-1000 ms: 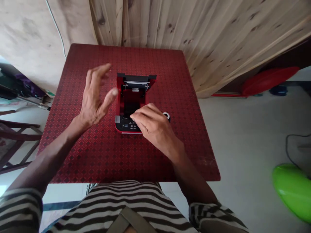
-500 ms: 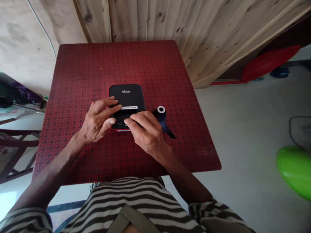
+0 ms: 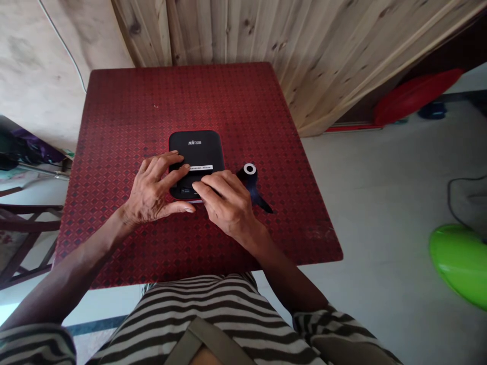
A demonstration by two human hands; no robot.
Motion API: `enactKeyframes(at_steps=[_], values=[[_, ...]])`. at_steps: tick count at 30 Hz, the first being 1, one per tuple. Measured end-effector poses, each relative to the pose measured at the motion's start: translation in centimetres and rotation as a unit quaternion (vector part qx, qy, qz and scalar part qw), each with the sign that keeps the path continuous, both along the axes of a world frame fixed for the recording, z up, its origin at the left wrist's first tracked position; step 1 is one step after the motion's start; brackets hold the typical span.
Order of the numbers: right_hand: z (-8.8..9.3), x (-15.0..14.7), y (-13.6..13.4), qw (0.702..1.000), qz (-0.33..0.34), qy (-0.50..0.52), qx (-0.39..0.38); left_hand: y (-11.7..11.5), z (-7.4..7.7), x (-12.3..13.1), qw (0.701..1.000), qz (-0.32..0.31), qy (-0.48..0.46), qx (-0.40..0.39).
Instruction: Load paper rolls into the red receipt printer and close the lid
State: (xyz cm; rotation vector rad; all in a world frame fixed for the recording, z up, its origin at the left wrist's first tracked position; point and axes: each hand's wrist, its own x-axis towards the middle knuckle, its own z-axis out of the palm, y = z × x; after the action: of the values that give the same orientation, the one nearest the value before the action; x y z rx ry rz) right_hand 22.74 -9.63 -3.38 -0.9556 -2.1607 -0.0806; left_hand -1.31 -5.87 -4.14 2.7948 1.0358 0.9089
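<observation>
Bench (image 3: 125, 109): red, patterned, before you; plank wall (image 3: 236, 30) behind.
Device (image 3: 196, 152): black-topped, near mid-bench.
Left hand (image 3: 152, 190): spread wide, fingertips on its top.
Right hand (image 3: 228, 200): bunched at its front; grip, cannot tell.
Floor (image 3: 365, 203): pale, green object (image 3: 460, 266) to your right.

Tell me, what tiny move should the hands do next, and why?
Perhaps press down gently with the left hand. Its fingertips already rest on the black lid, which looks lowered flat. But the right hand hides the lid's near right corner, so I can't tell if it's fully shut.
</observation>
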Motion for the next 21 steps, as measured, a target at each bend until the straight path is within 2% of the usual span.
enactKeyframes(at_steps=[3, 6, 9, 14, 17, 21], values=[[0.0, 0.4, -0.5, 0.999, -0.001, 0.051, 0.017, -0.9, -0.1, 0.2, 1.000, 0.010, -0.022, 0.000], [-0.8, 1.3, -2.0, 0.990, -0.039, 0.133, 0.004, -2.6, -0.6, 0.2, 0.996, 0.062, -0.065, 0.013], [-2.7, 1.9, -3.7, 0.973, -0.070, 0.200, -0.089, -4.0, -1.4, 0.0, 0.991, 0.102, -0.077, 0.035], [-6.2, 1.6, -4.4, 0.929, -0.099, 0.250, -0.252, -4.3, -2.6, -0.4, 0.992, 0.095, -0.067, 0.044], [-6.9, 1.4, -4.0, 0.917, -0.103, 0.246, -0.295, -4.0, -2.9, -0.3, 0.991, 0.100, -0.072, 0.041], [-6.6, 1.5, -3.6, 0.917, -0.110, 0.232, -0.305, -4.0, -3.0, -0.2, 0.991, 0.101, -0.081, 0.032]])
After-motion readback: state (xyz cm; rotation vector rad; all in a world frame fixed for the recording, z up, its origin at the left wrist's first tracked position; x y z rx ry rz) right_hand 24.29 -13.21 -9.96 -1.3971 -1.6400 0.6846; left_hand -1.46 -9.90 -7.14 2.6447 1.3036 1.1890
